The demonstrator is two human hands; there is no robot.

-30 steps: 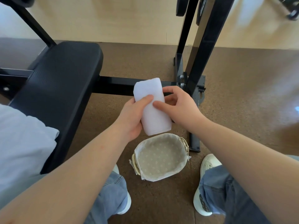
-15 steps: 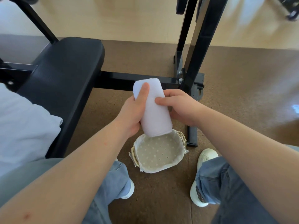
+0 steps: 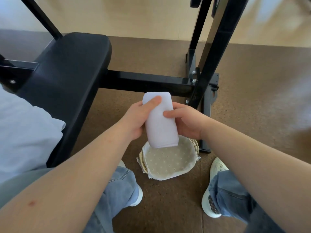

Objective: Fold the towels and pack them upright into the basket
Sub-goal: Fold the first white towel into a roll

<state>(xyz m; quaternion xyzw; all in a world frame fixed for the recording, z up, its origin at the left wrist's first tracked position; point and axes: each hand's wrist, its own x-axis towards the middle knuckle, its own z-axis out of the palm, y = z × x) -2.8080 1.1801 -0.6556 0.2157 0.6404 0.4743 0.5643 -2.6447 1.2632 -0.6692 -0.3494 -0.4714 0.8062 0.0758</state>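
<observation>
Brown floor (image 3: 252,115) fills the frame, and the black padded desk (image 3: 67,73) runs across the upper left with its metal frame (image 3: 143,80) crossing the middle. Low centre sits the round lined basket (image 3: 161,179), between two jeans-clad legs. Above its far rim is the folded white towel (image 3: 159,126), nearly upright, its lower end at the basket's mouth; contact can't be made out. The left hand (image 3: 134,120) and right hand (image 3: 188,122) flank it, fingers (image 3: 170,113) clamped on the towel.
</observation>
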